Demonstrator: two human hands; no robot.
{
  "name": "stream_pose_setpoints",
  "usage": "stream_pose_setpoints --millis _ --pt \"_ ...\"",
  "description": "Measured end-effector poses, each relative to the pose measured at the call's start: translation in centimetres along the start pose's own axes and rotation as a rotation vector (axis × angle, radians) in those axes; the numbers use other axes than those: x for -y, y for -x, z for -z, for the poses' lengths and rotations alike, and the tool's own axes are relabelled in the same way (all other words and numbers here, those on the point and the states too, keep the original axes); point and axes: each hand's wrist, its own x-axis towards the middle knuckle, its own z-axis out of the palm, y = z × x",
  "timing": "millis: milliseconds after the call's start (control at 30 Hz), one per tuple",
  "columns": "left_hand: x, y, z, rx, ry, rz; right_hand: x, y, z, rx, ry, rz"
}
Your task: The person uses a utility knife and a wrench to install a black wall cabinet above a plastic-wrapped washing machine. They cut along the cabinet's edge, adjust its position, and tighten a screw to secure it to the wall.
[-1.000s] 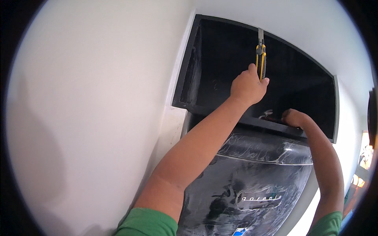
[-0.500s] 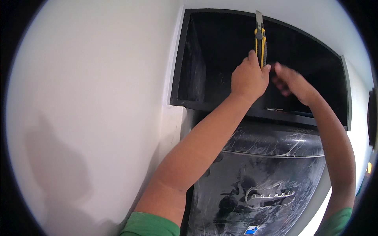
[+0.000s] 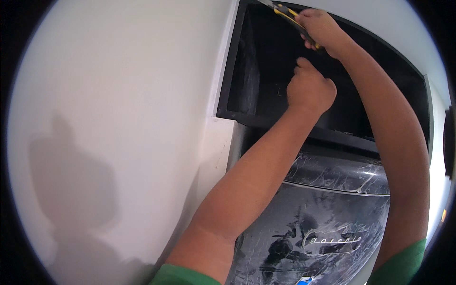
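In the head view, we see that the utility knife (image 3: 288, 17) has changed sides: half a second ago our left hand held it upright, and now our right hand (image 3: 322, 29) is closed around its handle. It slants up and left near the upper left corner of the black cabinet (image 3: 246, 71); we cannot tell whether the blade touches the frame. Our left hand (image 3: 311, 90) sits lower, apart from the right, with no tool showing; its fingers turn away, so we cannot tell how far they are closed. For the work, we judge that this puts the blade under right-hand control.
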Motion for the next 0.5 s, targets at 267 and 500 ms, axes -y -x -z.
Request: stream_pose_setpoints --millis 267,500 --pt "-0.5 -0.2 0.5 0.246 -0.11 0.045 1.3 -5.4 -2.9 0.086 0.27 -0.02" --pt "-0.2 -0.2 0.5 0.23 -0.195 -0.069 2.1 -6.3 -5.3 0.102 0.186 -0.021"
